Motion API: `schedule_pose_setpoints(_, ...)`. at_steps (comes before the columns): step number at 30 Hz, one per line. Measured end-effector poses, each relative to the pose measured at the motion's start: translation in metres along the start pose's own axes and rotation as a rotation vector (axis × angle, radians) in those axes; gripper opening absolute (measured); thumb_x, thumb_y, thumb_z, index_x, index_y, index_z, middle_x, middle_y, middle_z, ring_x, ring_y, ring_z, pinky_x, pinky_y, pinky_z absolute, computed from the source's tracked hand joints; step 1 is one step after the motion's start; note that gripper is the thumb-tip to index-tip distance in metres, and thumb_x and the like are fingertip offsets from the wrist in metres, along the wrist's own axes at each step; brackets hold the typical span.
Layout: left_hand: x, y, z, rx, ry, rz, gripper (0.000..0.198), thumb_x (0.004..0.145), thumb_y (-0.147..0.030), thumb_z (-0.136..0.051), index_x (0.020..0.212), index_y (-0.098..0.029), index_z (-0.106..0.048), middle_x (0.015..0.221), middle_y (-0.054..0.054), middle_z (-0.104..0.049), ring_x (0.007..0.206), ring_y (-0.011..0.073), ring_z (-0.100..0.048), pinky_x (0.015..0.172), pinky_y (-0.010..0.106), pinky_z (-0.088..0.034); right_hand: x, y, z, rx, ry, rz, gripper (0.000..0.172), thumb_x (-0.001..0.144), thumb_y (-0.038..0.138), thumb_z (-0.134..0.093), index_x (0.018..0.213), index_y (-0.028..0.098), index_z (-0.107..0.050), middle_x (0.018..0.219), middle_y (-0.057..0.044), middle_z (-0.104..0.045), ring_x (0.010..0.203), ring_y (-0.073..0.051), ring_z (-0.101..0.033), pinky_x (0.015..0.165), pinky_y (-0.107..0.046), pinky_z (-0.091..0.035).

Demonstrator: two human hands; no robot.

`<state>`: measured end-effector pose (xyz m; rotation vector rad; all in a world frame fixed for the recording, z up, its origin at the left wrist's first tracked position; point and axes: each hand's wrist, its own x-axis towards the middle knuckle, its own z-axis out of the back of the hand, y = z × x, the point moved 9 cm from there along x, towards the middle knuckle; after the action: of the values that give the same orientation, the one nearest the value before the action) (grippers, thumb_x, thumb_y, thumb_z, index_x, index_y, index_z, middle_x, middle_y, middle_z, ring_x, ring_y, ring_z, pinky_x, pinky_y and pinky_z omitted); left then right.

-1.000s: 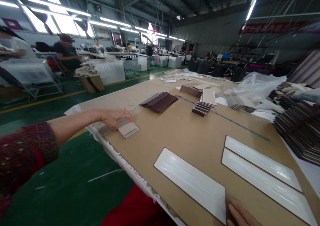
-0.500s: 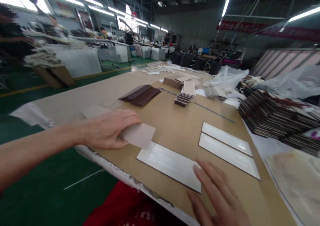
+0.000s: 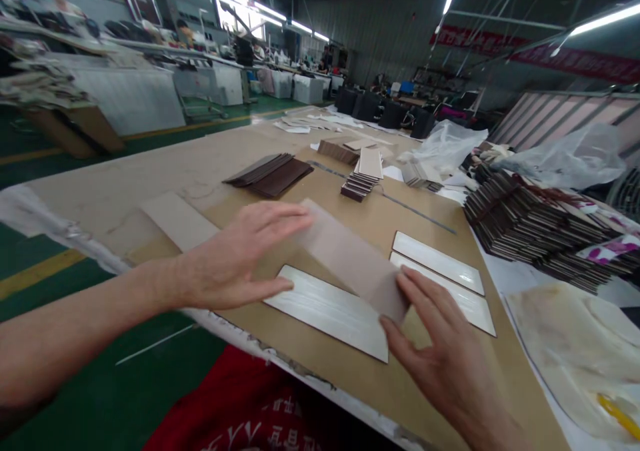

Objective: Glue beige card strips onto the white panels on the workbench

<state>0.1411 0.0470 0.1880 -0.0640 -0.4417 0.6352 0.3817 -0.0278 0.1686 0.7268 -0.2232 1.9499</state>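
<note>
A flat beige board strip (image 3: 353, 254) is held up at a slant over the table. My right hand (image 3: 440, 344) pinches its right end between thumb and fingers. At its other end, my left hand (image 3: 245, 258) is open, thumb and fingers apart, with the fingertips beside or touching the strip; I cannot tell which. Below the strip lies a shiny white-faced panel (image 3: 325, 314) with a dark edge. Two similar white panels (image 3: 440, 261) lie side by side to the right, one partly behind my right hand. Another beige strip (image 3: 177, 221) rests on the table behind my left forearm.
Farther back on the table (image 3: 325, 384) are a fanned pile of dark brown strips (image 3: 273, 174) and a stack of beige-topped pieces (image 3: 365, 171). Tall bundles of dark panels (image 3: 525, 224) stand at the right, near a cream sheet (image 3: 560, 351) and clear plastic (image 3: 575, 158).
My right hand has come up from the white panel and taken the strip's right end. The strip has moved right from my left hand, whose fingers have spread. The view has shifted slightly.
</note>
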Motion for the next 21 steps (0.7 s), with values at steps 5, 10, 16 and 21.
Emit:
schedule_pose_setpoints(5,-0.054,0.053,-0.049,-0.119,0.150,0.284,0.076,0.092,-0.053,-0.065,0.154,-0.025,-0.031,0.154,0.014,-0.044,0.141,0.0343,-0.042,0.116,0.055,-0.037,-0.027,-0.052,-0.004,0.055,0.128,-0.146,0.047,0.096,0.039,-0.060,0.140,0.023,-0.055,0.144,-0.010,-0.058,0.130,-0.028,-0.058,0.107,-0.050,-0.054)
schedule_pose_setpoints(10,-0.064,0.047,-0.090,-0.228,0.180,0.258,0.081,0.088,-0.053,-0.068,0.154,-0.021,-0.034,0.153,0.015,-0.046,0.141,0.0360,-0.042,0.116,0.056,-0.037,-0.040,-0.041,-0.033,0.062,0.285,-0.062,0.048,0.094,0.036,-0.062,0.140,0.023,-0.057,0.145,-0.008,-0.059,0.131,-0.028,-0.059,0.105,-0.048,-0.055)
schedule_pose_setpoints(16,-0.061,0.047,-0.092,-0.259,0.171,0.252,0.076,0.090,-0.045,-0.067,0.153,-0.019,-0.033,0.151,0.016,-0.048,0.140,0.0354,-0.042,0.116,0.056,-0.036,-0.037,-0.038,-0.050,0.075,0.355,0.015,0.049,0.091,0.033,-0.063,0.139,0.021,-0.062,0.142,-0.009,-0.061,0.132,-0.029,-0.058,0.106,-0.047,-0.054)
schedule_pose_setpoints(21,-0.064,0.049,-0.095,-0.257,0.161,0.252,0.080,0.089,-0.050,-0.069,0.153,-0.020,-0.032,0.150,0.016,-0.048,0.138,0.0355,-0.043,0.115,0.056,-0.036,-0.040,-0.042,-0.058,0.088,0.362,0.035,0.049,0.090,0.031,-0.064,0.137,0.019,-0.063,0.141,-0.009,-0.063,0.133,-0.029,-0.057,0.107,-0.047,-0.054)
